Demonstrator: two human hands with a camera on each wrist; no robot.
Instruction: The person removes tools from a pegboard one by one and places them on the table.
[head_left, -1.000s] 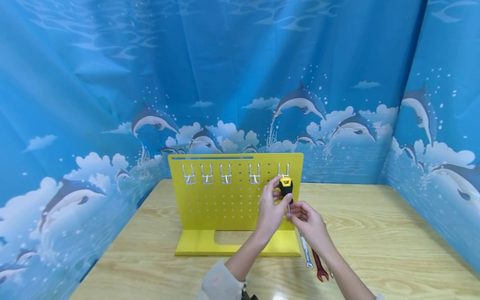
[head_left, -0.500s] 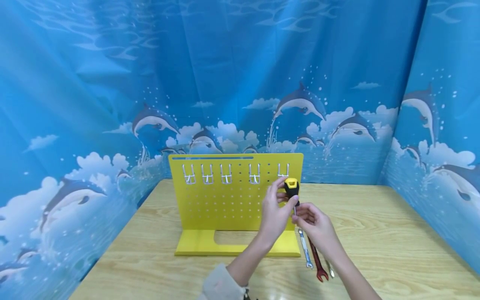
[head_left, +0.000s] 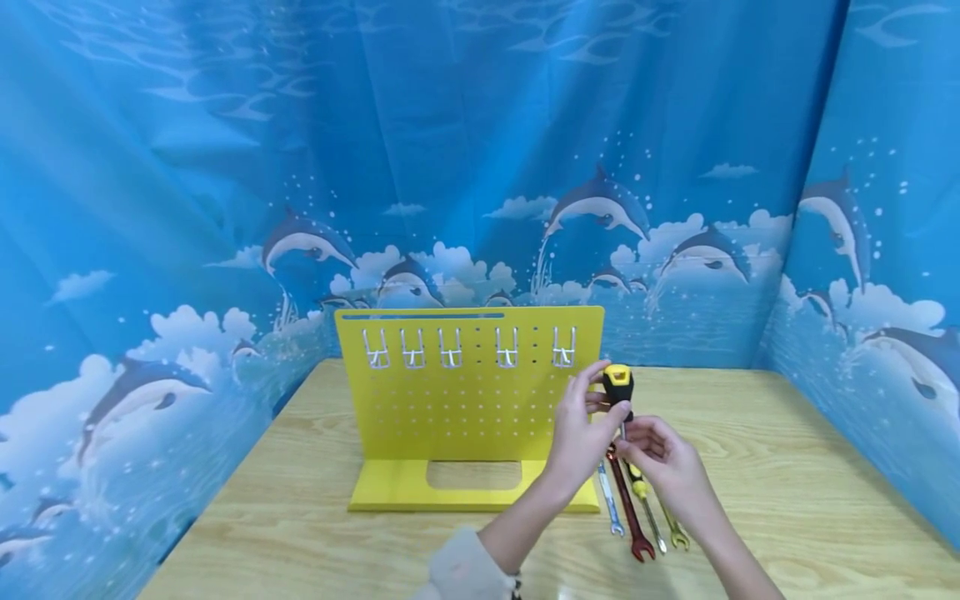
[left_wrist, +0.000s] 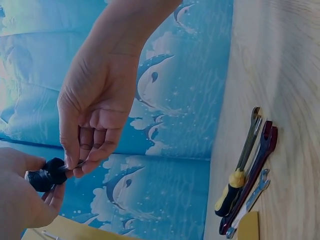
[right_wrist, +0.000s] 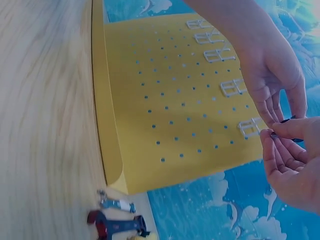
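Observation:
In the head view, my left hand (head_left: 579, 433) grips the black and yellow handle of a screwdriver (head_left: 618, 383), held upright with its butt end up. Below the handle, my right hand (head_left: 669, 467) pinches the metal shaft between thumb and fingers. The left wrist view shows the dark handle (left_wrist: 47, 175) in my left hand (left_wrist: 22, 195), with the right fingertips on the shaft. Fingers mostly cover the screwdriver in the right wrist view. Both hands are just off the right edge of a yellow pegboard (head_left: 465, 408), above the table.
Silver double hooks (head_left: 564, 348) line the pegboard's upper part. On the wooden table (head_left: 787, 467) beneath the hands lie a blue-silver wrench (head_left: 610, 500), a red wrench (head_left: 628, 510), a second screwdriver (head_left: 641, 492) and a yellow-green wrench (head_left: 678, 533). A dolphin-print curtain (head_left: 450, 167) stands behind.
Both hands and the screwdriver have moved right and slightly down, away from the rightmost hook. That hook and more of the tools on the table now show.

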